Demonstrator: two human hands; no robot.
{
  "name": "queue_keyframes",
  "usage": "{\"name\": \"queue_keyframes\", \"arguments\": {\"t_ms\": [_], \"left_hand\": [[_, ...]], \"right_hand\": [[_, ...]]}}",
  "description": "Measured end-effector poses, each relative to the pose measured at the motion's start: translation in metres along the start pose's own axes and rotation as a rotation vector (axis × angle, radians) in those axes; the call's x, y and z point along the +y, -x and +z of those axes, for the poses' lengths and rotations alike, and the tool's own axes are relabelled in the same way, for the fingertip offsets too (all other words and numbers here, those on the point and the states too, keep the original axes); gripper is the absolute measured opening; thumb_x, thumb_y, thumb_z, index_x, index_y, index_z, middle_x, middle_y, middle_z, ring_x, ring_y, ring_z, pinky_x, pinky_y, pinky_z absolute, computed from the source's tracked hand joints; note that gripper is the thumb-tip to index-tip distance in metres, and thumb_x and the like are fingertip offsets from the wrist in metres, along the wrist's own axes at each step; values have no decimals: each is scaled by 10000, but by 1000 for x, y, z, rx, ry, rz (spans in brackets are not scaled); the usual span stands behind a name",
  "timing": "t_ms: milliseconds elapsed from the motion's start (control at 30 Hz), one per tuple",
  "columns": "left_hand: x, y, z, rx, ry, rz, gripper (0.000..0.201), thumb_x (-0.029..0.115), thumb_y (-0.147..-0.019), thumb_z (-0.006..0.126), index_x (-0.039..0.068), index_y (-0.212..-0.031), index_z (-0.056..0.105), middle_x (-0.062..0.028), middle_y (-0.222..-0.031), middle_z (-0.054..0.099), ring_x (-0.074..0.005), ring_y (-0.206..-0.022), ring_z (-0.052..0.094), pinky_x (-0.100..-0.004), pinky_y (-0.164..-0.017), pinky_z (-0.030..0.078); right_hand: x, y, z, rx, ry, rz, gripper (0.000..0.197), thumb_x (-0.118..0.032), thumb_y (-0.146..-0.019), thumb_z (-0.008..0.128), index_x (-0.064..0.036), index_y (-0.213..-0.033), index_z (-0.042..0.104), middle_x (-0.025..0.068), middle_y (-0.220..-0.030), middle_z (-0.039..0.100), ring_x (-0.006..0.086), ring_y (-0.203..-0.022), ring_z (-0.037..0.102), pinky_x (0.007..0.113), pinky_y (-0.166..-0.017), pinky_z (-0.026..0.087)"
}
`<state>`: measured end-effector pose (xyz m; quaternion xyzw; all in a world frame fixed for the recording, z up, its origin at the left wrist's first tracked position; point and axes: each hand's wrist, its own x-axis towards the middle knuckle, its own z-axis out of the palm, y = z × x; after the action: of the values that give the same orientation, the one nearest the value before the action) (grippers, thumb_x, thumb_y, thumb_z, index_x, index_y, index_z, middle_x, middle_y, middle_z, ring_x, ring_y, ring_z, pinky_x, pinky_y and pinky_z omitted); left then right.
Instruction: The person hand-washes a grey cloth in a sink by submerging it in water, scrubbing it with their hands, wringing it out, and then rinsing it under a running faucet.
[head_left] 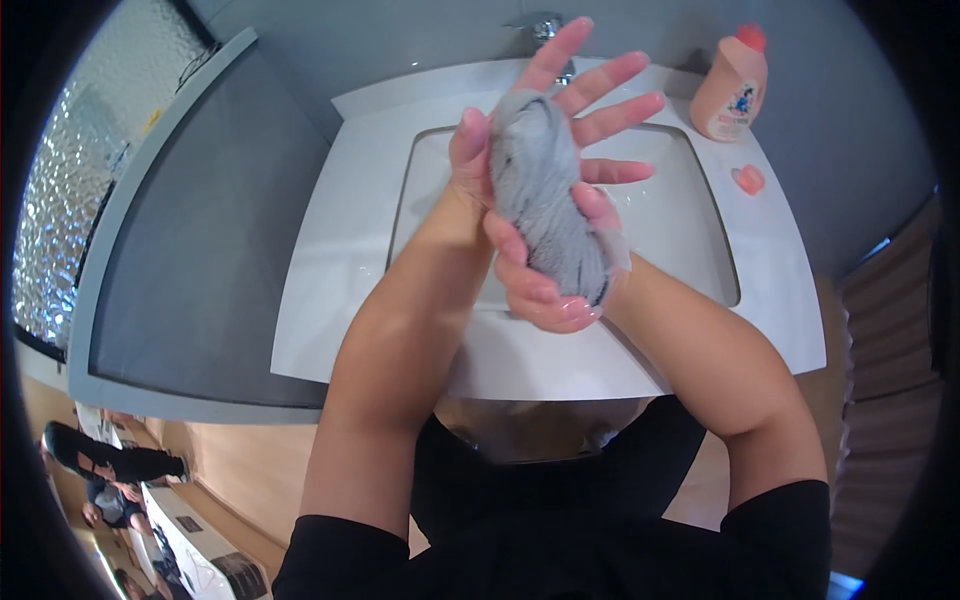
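Left hand point(588, 128) spread wide, bunched grey cloth point(540, 170) against its palm, right hand point(535, 289) wrapped around the cloth's nearer end, white washbasin point(665, 235) below, pink bottle point(728, 85) at right.

Head cam, left lens of a worn pair, is looking steeply down from above the wearer's lap point(560, 495), facing forward over the sink point(690, 220). Left hand point(478, 165) and right hand point(535, 287) are showing fairly close, upper center; forearms point(410, 290) are spanning below. Wall point(400, 30) is standing farther off, top. Fisheye is bowing counter point(320, 290) edges, darkening toward corners.
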<state>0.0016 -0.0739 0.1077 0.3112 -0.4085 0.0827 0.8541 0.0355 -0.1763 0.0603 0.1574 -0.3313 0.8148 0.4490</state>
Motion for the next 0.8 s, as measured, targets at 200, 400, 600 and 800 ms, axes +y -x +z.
{"name": "queue_keyframes", "arguments": {"t_ms": [200, 400, 600, 800], "left_hand": [[38, 0, -8, -83, -85, -166, 617, 307, -905, 705, 69, -1427, 477, -210, -1125, 653, -381, -1001, 682, -564, -913, 582], [56, -9, 9, 642, -615, -193, 166, 180, -917, 659, 63, -973, 556, -45, -831, 568, -177, -760, 603, -440, -779, 594], [44, -5, -1, 917, -579, -244, 161, 177, -896, 670, 74, -893, 547, -52, -711, 557, -176, -635, 583, -420, -668, 582], [7, 7, -38, 1143, -1060, -193, 78, 49, -829, 650, -13, -851, 610, -164, -731, 644, -271, -564, 660, -436, -519, 566]], "right_hand": [[-8, 8, 11, 101, 24, -21, 660, -530, -919, 666, -2, -1281, 510, 152, -953, 597, 210, -664, 533, 276, -455, 411], [-30, 9, 21, 362, 138, -141, 522, -366, -913, 734, -12, -1242, 536, 89, -1015, 579, 156, -762, 511, 234, -504, 419], [-38, 6, 37, 880, 696, 65, 350, -271, -898, 744, 3, -1040, 577, 66, -893, 598, 127, -691, 572, 231, -438, 399], [-33, 8, 16, 1354, 971, 221, 223, -209, -862, 727, -52, -960, 603, 35, -736, 575, 122, -532, 553, 246, -376, 360]]}}
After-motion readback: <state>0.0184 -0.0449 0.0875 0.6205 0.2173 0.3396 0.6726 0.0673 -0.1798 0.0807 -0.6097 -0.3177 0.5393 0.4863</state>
